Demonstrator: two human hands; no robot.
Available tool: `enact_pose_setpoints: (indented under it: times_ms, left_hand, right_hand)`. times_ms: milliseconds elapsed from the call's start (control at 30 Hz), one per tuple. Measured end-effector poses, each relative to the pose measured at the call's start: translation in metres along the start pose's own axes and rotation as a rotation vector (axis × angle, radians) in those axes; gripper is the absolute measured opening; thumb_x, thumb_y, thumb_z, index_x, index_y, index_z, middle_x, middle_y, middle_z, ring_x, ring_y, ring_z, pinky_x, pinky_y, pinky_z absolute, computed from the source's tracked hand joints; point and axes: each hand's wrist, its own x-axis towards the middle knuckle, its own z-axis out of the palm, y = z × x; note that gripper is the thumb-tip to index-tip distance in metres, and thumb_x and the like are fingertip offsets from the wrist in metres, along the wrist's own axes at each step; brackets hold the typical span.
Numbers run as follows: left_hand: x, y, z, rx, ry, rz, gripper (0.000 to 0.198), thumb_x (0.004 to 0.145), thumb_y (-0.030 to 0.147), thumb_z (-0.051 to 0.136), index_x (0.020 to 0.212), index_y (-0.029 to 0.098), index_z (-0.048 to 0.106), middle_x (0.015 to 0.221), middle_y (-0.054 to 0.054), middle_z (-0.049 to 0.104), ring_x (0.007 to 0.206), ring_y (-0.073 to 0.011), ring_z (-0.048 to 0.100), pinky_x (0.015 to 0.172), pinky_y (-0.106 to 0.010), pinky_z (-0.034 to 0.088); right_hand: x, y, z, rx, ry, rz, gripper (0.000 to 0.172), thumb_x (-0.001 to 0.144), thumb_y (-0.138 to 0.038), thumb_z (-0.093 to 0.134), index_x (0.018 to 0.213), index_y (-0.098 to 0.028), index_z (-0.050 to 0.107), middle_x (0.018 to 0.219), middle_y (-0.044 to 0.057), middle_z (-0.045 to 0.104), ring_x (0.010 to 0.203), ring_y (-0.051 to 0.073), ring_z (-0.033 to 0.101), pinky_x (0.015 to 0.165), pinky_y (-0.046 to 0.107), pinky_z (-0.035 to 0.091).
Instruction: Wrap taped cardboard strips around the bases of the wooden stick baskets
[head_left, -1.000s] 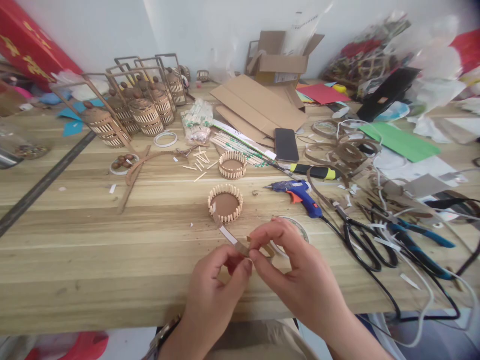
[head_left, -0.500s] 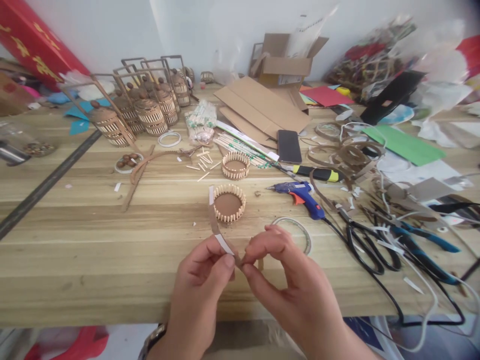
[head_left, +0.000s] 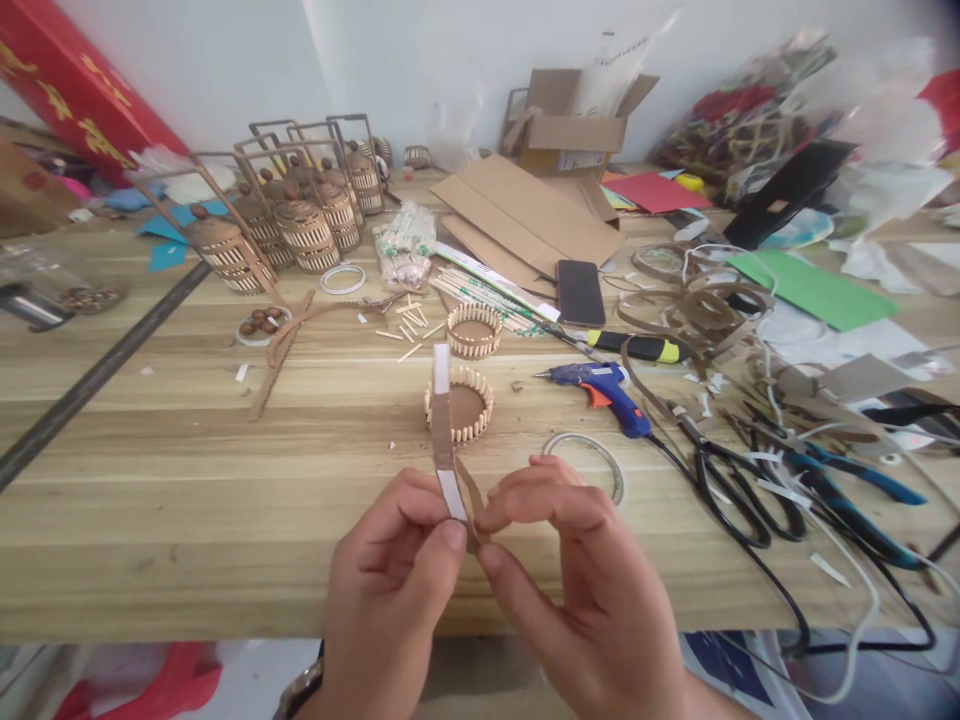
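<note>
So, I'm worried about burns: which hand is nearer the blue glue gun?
Right. The right hand is on the person's side of the blue glue gun, apart from it; the left hand is farther off to the left.

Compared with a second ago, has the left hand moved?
Yes: the left hand shifted left against the nearer stick basket. Its thumb tip was near the basket's right edge in line; now, roughly its middle.
</note>
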Motion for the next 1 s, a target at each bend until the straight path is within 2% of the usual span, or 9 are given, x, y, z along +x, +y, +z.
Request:
enact_pose_setpoints:
  times_ms: [100, 233, 400, 567, 767, 1000]
  left_hand:
    - [0.001, 0.001, -0.002, 0.177, 0.038, 0.052, 0.018, 0.084, 0.011, 0.061, 0.069, 0.021, 0.061, 0.07, 0.003, 0.059, 0.067, -0.0116, 0.056, 0.063, -0.019, 0.047]
    - [-0.001, 0.004, 0.001, 0.366, 0.015, 0.06, 0.019, 0.085, 0.014, 0.059, 0.068, 0.021, 0.058, 0.067, 0.003, 0.059, 0.064, -0.0128, 0.056, 0.063, -0.023, 0.045]
    - [-0.004, 0.004, 0.004, 0.48, 0.025, 0.201, 0.017, 0.085, 0.012, 0.057, 0.072, 0.023, 0.059, 0.073, 0.004, 0.061, 0.07, -0.0126, 0.058, 0.065, -0.023, 0.046]
    - [-0.001, 0.006, -0.002, 0.719, -0.066, 0.404, 0.016, 0.086, 0.009, 0.059, 0.081, 0.024, 0.061, 0.079, 0.004, 0.064, 0.074, -0.0122, 0.062, 0.065, -0.021, 0.048]
    - [0.004, 0.015, -0.004, 0.904, -0.172, 0.597, 0.015, 0.088, 0.007, 0.057, 0.085, 0.021, 0.061, 0.077, 0.001, 0.065, 0.073, -0.0146, 0.062, 0.068, -0.025, 0.05]
    - [0.005, 0.018, -0.003, 0.942, -0.19, 0.676, 0.018, 0.088, 0.003, 0.054, 0.082, 0.02, 0.057, 0.073, -0.001, 0.063, 0.071, -0.0149, 0.06, 0.067, -0.025, 0.051]
  right_hand:
    - [0.003, -0.004, -0.006, -0.153, 0.041, -0.115, 0.032, 0.081, -0.003, 0.056, 0.098, -0.029, 0.051, 0.082, -0.004, 0.074, 0.077, 0.018, 0.069, 0.094, 0.045, 0.041]
    - [0.009, -0.008, -0.01, -0.292, -0.022, -0.23, 0.03, 0.078, 0.0, 0.058, 0.093, -0.026, 0.056, 0.083, -0.005, 0.077, 0.073, 0.017, 0.07, 0.084, 0.041, 0.04]
    - [0.012, -0.009, -0.006, -0.33, -0.029, -0.206, 0.028, 0.082, -0.002, 0.056, 0.095, -0.026, 0.06, 0.08, -0.005, 0.076, 0.072, 0.017, 0.07, 0.074, 0.039, 0.04]
    - [0.007, -0.007, -0.009, -0.329, -0.076, -0.173, 0.027, 0.083, -0.002, 0.055, 0.095, -0.026, 0.059, 0.082, -0.005, 0.075, 0.073, 0.017, 0.07, 0.077, 0.04, 0.041]
    - [0.003, 0.005, -0.024, -0.4, -0.245, -0.241, 0.038, 0.082, -0.003, 0.056, 0.11, -0.029, 0.056, 0.094, -0.005, 0.076, 0.085, 0.019, 0.07, 0.087, 0.041, 0.041]
    - [0.007, 0.001, -0.024, -0.451, -0.282, -0.283, 0.032, 0.086, -0.001, 0.051, 0.103, -0.027, 0.057, 0.094, -0.006, 0.077, 0.086, 0.015, 0.068, 0.089, 0.038, 0.037]
